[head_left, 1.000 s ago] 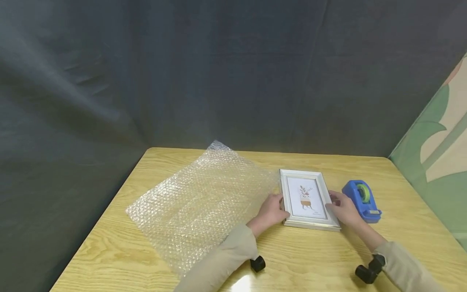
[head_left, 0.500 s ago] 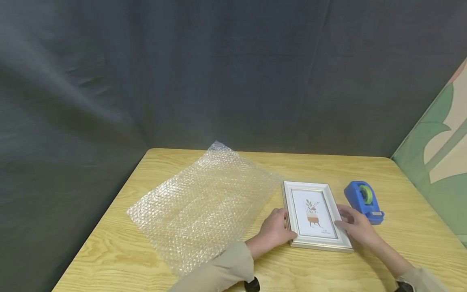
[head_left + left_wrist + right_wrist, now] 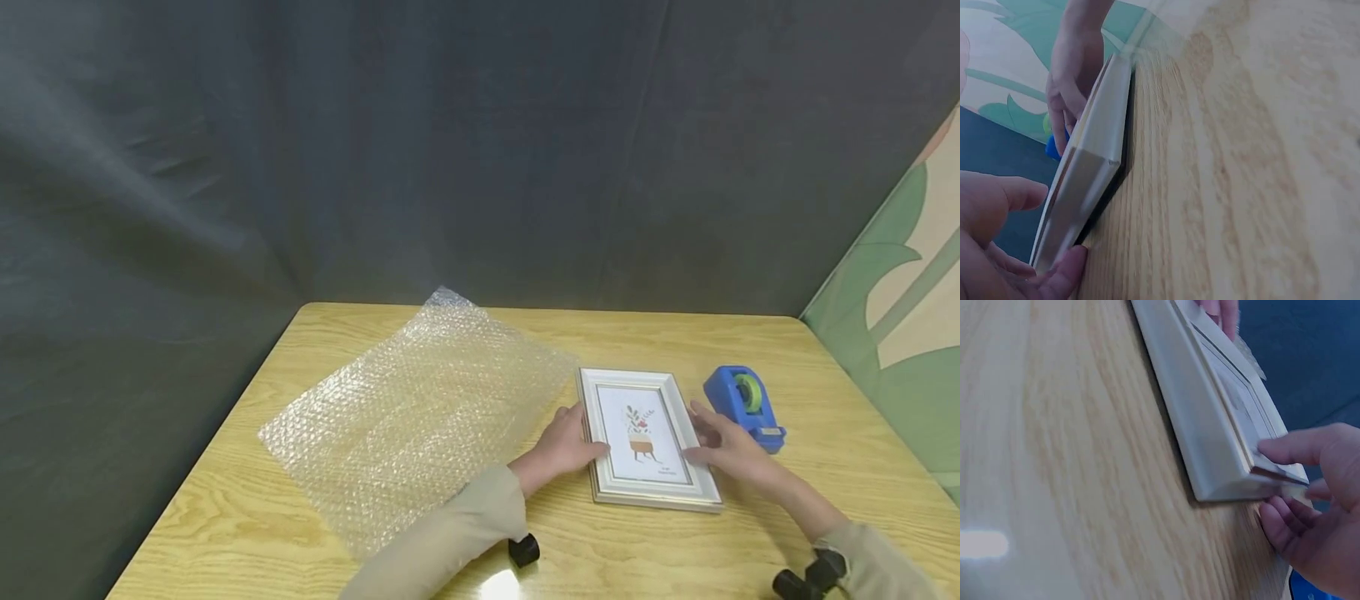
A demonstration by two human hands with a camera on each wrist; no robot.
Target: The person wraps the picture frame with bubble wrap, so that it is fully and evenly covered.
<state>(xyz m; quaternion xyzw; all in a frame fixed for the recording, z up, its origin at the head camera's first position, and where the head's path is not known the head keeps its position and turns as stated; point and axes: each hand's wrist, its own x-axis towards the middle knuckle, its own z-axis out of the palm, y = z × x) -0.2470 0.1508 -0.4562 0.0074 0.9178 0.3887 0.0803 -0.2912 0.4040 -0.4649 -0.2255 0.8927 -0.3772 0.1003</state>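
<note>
Gold-lined white frame (image 3: 641, 435), now nearer

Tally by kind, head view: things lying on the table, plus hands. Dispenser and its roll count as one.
Picture frame: 1
Bubble wrap sheet: 1
Tape dispenser, green tape roll included: 1
Hands: 2 (left hand, right hand)
Total: 5

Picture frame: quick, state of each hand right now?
Left hand: closed, holding the picture frame at its left edge.
Right hand: closed, holding the same frame at its right edge.
</note>
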